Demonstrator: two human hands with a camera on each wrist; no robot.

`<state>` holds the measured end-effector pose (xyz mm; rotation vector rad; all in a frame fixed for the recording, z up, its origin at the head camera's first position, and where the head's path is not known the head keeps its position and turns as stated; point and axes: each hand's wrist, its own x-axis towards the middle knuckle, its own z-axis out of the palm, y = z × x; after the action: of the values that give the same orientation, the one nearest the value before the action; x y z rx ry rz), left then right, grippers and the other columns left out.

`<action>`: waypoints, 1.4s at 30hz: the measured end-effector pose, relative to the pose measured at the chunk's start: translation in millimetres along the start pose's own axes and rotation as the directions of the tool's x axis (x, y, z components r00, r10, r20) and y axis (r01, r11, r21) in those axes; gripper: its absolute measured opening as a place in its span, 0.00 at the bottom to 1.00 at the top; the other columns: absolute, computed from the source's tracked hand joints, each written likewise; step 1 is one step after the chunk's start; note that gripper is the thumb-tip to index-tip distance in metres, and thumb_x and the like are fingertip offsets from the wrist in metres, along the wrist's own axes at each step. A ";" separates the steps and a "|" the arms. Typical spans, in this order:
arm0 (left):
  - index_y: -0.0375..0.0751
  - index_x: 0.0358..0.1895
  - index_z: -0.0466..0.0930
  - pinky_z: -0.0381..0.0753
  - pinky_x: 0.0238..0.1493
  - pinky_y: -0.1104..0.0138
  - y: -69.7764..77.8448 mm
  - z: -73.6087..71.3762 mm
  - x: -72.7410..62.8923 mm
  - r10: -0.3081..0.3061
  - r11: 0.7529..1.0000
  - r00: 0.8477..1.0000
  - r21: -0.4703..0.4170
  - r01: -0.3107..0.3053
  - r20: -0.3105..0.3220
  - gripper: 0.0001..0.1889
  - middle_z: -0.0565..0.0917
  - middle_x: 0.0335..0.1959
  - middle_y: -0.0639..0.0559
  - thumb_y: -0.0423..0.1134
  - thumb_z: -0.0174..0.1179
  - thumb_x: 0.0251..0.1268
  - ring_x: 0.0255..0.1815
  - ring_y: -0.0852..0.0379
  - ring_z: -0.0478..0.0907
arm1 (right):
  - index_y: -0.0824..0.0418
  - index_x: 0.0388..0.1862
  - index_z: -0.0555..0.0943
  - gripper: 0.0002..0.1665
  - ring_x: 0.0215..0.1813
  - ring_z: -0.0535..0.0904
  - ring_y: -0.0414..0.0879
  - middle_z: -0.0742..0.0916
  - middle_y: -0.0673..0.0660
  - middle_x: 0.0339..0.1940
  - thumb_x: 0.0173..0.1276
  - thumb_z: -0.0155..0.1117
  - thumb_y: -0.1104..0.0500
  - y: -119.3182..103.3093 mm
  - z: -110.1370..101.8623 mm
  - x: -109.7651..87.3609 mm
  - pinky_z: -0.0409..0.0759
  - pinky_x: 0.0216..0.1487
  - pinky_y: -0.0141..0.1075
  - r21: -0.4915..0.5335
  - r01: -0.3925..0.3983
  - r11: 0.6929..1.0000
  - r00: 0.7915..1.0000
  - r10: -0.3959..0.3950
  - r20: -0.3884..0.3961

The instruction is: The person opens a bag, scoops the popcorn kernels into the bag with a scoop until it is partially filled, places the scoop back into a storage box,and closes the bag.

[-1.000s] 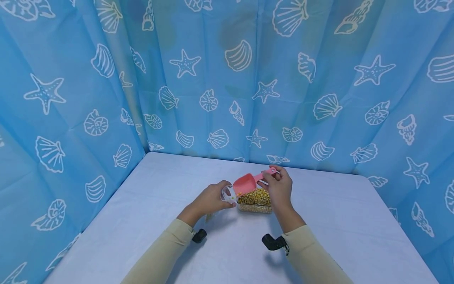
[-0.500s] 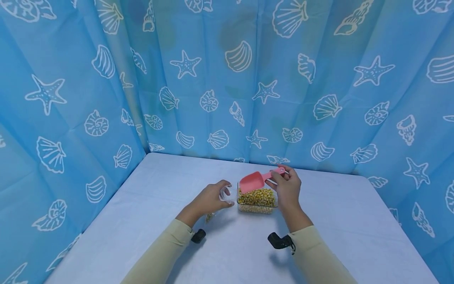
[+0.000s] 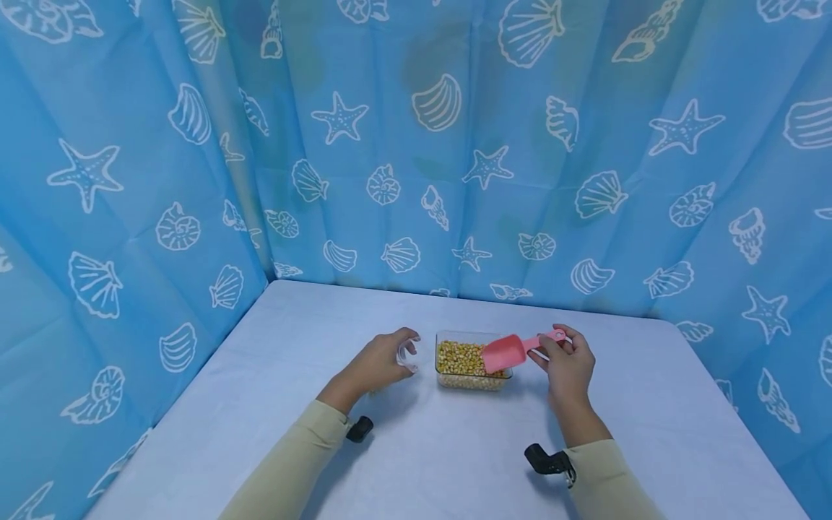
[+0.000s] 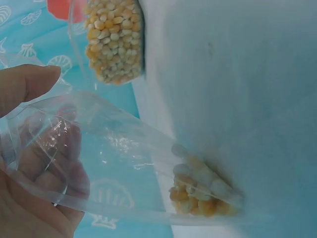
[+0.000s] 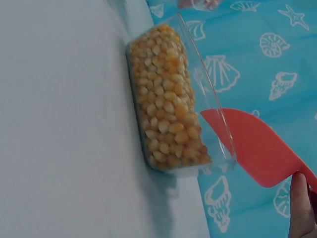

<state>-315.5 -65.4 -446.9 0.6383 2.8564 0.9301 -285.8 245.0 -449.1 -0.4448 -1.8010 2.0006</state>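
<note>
1) A clear box [image 3: 466,336] of corn kernels [image 3: 458,359] sits on the white surface [image 3: 422,462]
2) At its 9 o'clock, apart from it, the left hand [image 3: 373,365] grips a clear bag [image 4: 119,153], thumb and fingers spread wide
3) Loose kernels [image 4: 203,201] gather in a corner of the bag
4) At 3 o'clock, the right hand [image 3: 569,367] pinches the pink scoop [image 3: 504,354], its bowl over the box's 3 o'clock end

Can't read any text, label, brand, number or sign in head or wrist views. See no lettering on scoop [image 3: 503,354], box [image 3: 474,337], bag [image 4: 124,148] or surface [image 3: 650,390]. On curtain [image 3: 416,180], just shell and starfish prints [image 3: 487,169].
</note>
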 end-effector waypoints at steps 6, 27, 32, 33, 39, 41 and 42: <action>0.51 0.63 0.71 0.78 0.48 0.57 -1.7 6.2 2.9 -0.023 1.000 1.000 0.007 0.023 0.007 0.30 0.82 0.46 0.57 0.39 0.70 0.55 0.46 0.57 0.77 | 0.57 0.63 0.74 0.23 0.42 0.84 0.43 0.81 0.59 0.46 0.70 0.64 0.60 -1.0 -1.3 3.8 0.82 0.36 0.32 -0.048 0.088 0.995 0.996 -0.089 -0.014; 0.51 0.63 0.71 0.78 0.48 0.57 -3.9 8.5 3.6 -0.013 0.999 1.000 0.033 0.013 -0.002 0.31 0.83 0.46 0.56 0.39 0.71 0.54 0.45 0.57 0.78 | 0.56 0.66 0.71 0.25 0.49 0.84 0.47 0.79 0.61 0.51 0.71 0.62 0.57 19.2 9.5 -4.2 0.82 0.41 0.36 -0.042 -0.034 0.999 0.998 0.036 0.051; 0.51 0.63 0.71 0.78 0.48 0.58 -4.3 9.3 3.6 -0.017 0.999 1.000 0.036 0.017 0.000 0.31 0.83 0.46 0.57 0.39 0.71 0.54 0.45 0.58 0.78 | 0.59 0.65 0.69 0.24 0.50 0.83 0.49 0.79 0.62 0.52 0.72 0.60 0.60 22.4 13.5 -6.0 0.82 0.41 0.35 -0.041 -0.070 0.997 0.995 0.072 0.063; 0.52 0.63 0.71 0.78 0.48 0.58 -4.3 9.5 3.6 -0.021 0.999 1.000 0.033 0.021 0.001 0.31 0.83 0.46 0.57 0.39 0.71 0.54 0.45 0.58 0.78 | 0.59 0.66 0.68 0.24 0.50 0.83 0.50 0.78 0.62 0.53 0.73 0.59 0.61 22.8 14.2 -6.4 0.82 0.41 0.36 -0.043 -0.074 0.996 0.995 0.077 0.070; 0.52 0.63 0.71 0.78 0.48 0.57 -3.1 9.4 3.7 -0.035 0.999 0.999 0.021 0.035 0.005 0.31 0.83 0.46 0.57 0.39 0.71 0.54 0.46 0.58 0.77 | 0.60 0.66 0.67 0.25 0.53 0.82 0.52 0.77 0.63 0.55 0.73 0.58 0.60 23.8 19.0 -8.0 0.82 0.43 0.35 -0.052 -0.110 0.993 0.990 0.114 0.086; 0.52 0.63 0.71 0.78 0.48 0.57 -2.8 9.0 3.9 -0.034 0.999 0.999 0.022 0.034 0.004 0.31 0.83 0.46 0.57 0.39 0.71 0.54 0.46 0.58 0.77 | 0.60 0.66 0.67 0.24 0.53 0.82 0.52 0.78 0.63 0.55 0.73 0.58 0.60 24.3 21.1 -7.8 0.82 0.43 0.35 -0.051 -0.111 0.993 0.989 0.115 0.093; 0.52 0.63 0.71 0.78 0.48 0.57 -2.6 8.8 3.9 -0.034 0.999 0.999 0.022 0.034 0.004 0.31 0.82 0.46 0.57 0.39 0.71 0.54 0.46 0.58 0.78 | 0.60 0.65 0.67 0.24 0.53 0.82 0.52 0.78 0.63 0.55 0.73 0.58 0.60 24.6 22.4 -7.6 0.82 0.43 0.35 -0.049 -0.109 0.993 0.989 0.113 0.095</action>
<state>-318.3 -60.9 -455.3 0.5909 2.8680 0.8918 -292.5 219.9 -471.3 -0.4780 -1.9210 2.0944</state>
